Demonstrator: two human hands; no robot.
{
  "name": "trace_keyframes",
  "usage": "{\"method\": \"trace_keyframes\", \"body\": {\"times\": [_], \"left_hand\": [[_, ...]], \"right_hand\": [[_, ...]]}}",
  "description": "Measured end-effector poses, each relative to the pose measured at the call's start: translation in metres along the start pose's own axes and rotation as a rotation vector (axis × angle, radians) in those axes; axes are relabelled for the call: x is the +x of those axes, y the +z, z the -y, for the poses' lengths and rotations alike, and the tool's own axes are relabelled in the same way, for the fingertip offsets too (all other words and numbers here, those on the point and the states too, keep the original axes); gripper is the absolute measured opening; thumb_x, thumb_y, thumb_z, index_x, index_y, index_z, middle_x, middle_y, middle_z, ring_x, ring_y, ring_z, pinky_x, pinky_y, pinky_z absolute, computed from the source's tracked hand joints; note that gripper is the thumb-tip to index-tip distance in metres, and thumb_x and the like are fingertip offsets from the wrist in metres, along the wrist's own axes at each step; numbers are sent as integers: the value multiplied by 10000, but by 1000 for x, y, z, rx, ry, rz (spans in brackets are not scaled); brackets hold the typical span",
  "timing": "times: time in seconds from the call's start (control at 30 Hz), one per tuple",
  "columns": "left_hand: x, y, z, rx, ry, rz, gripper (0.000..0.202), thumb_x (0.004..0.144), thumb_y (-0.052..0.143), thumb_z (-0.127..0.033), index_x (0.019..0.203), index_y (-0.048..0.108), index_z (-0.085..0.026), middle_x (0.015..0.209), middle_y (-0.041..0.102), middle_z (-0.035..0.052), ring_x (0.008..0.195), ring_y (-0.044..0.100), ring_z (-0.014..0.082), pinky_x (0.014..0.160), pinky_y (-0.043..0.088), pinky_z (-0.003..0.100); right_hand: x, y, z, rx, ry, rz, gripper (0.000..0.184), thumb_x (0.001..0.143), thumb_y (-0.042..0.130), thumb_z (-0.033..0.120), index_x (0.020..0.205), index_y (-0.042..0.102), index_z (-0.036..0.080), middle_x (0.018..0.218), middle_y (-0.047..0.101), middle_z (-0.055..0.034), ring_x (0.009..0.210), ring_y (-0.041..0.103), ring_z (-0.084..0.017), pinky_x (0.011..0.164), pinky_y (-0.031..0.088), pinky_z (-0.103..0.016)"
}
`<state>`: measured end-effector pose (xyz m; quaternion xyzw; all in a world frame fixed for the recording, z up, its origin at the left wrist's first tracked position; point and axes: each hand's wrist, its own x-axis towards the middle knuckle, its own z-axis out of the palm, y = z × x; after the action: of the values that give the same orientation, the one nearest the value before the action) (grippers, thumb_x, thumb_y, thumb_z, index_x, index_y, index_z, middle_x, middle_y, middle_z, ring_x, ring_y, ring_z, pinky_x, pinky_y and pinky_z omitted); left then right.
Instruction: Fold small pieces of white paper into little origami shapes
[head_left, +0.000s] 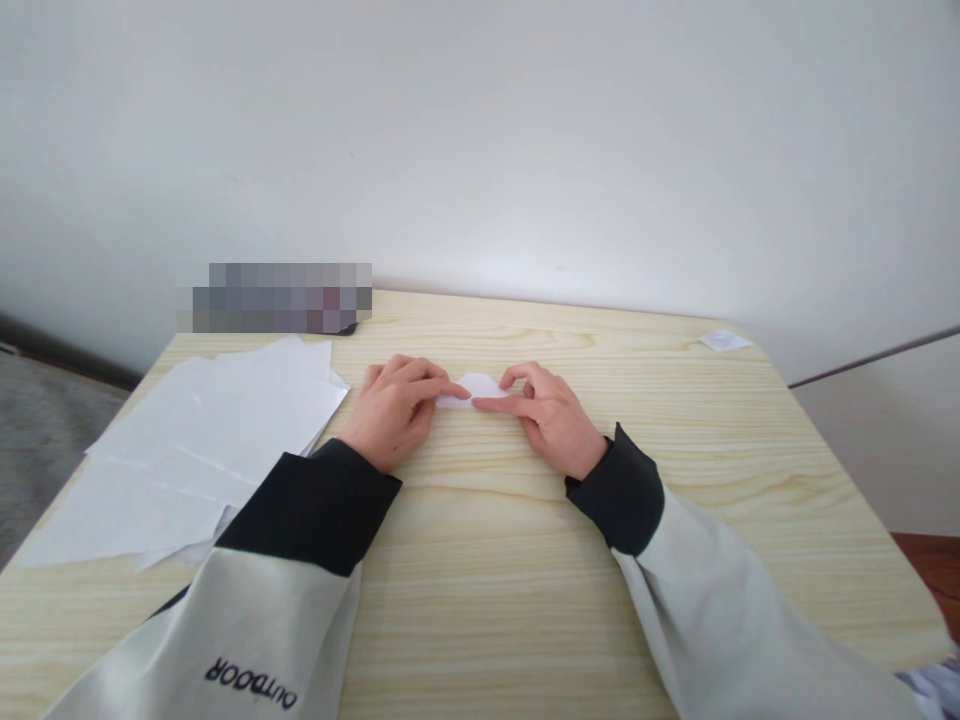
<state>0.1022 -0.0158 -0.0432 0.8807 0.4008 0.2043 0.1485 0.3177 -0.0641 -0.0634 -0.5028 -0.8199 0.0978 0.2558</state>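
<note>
A small folded piece of white paper (478, 388) lies flat on the light wooden table (525, 560), between my two hands. My left hand (397, 408) rests on the table with its fingers curled and the index fingertip pressing the paper's left edge. My right hand (550, 412) mirrors it, fingers curled, with the index finger stretched along the paper's lower right edge. Both wrists wear black cuffs on pale grey sleeves.
A loose stack of white paper sheets (202, 450) covers the table's left side. A small white paper scrap (724, 341) lies near the far right corner. A blurred dark object (274, 298) sits at the back edge against the white wall.
</note>
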Motion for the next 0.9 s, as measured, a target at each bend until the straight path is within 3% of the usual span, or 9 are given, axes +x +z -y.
{"method": "trace_keyframes", "body": {"times": [0.17,0.37,0.47,0.7,0.9], "left_hand": [[0,1,1,16,56,-41,231,813,514,-233,893,726,-282,916,637,21,932,526,212,835,383,377],[1,3,8,3,83,-49,214,856,518,-276,915,724,-275,930,645,31,928,522,204,838,413,358],[2,3,10,11,125,-39,226,879,503,-297,945,717,-266,938,641,40,926,518,204,837,412,355],[1,4,7,59,181,4,257,888,501,-335,1067,683,-307,907,601,52,908,499,209,811,415,350],[2,8,9,73,224,-36,268,909,471,-332,1038,700,-280,885,609,56,881,511,189,809,435,327]], "right_hand": [[1,-1,1,2,-4,-7,515,814,426,-29,1074,676,338,1054,512,-32,741,455,-123,764,374,-329],[0,-4,-1,171,-22,-87,325,848,448,54,996,698,199,991,547,-62,649,505,-94,690,444,-296],[-1,-5,-1,215,-11,-111,289,847,461,77,982,690,188,1000,556,-66,645,524,-91,650,459,-278],[-1,-6,1,31,-60,-37,257,857,535,188,1071,669,239,1038,555,-62,690,474,-123,727,447,-329],[0,-4,0,95,-12,-74,226,889,525,257,1037,679,186,983,572,-72,757,530,-139,775,466,-328]]}}
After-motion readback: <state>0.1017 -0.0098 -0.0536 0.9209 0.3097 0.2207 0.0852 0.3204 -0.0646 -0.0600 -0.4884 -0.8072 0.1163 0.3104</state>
